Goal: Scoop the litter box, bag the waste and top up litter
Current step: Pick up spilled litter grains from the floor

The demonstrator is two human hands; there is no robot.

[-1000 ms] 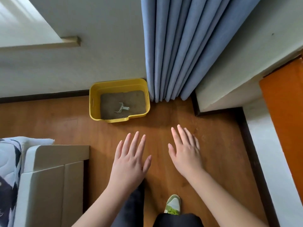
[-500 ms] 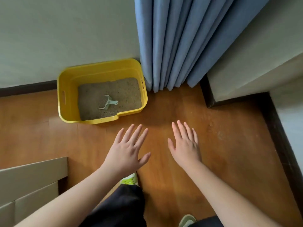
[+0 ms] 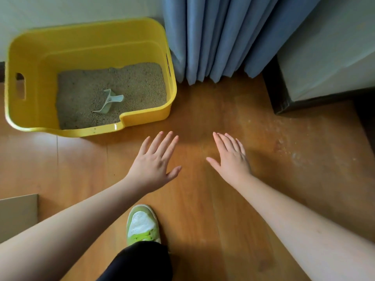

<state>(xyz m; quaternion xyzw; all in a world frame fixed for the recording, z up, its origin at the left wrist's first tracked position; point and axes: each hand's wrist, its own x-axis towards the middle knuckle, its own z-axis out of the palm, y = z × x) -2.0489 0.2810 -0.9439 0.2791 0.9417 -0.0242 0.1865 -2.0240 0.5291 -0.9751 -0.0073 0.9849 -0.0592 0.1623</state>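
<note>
A yellow litter box (image 3: 60, 41) stands on the wooden floor against the wall at the upper left. It holds beige litter (image 3: 134, 82), and a pale green scoop (image 3: 108, 103) lies on the litter near the front. My left hand (image 3: 154, 163) hovers palm down with fingers spread, just in front of the box's right front corner. My right hand (image 3: 231, 159) hovers beside it to the right, fingers straight. Both hands hold nothing.
A blue curtain (image 3: 223, 37) hangs right of the box. A pale wall corner with dark skirting (image 3: 284, 102) juts in at the right. Spilled grains (image 3: 292, 151) speckle the floor there. My green and white shoe (image 3: 142, 226) is below; a pale furniture edge (image 3: 18, 211) at left.
The view has come closer to the litter box, which now looks larger and sits further left. My foot has stepped forward. Both hands stay spread and empty.
</note>
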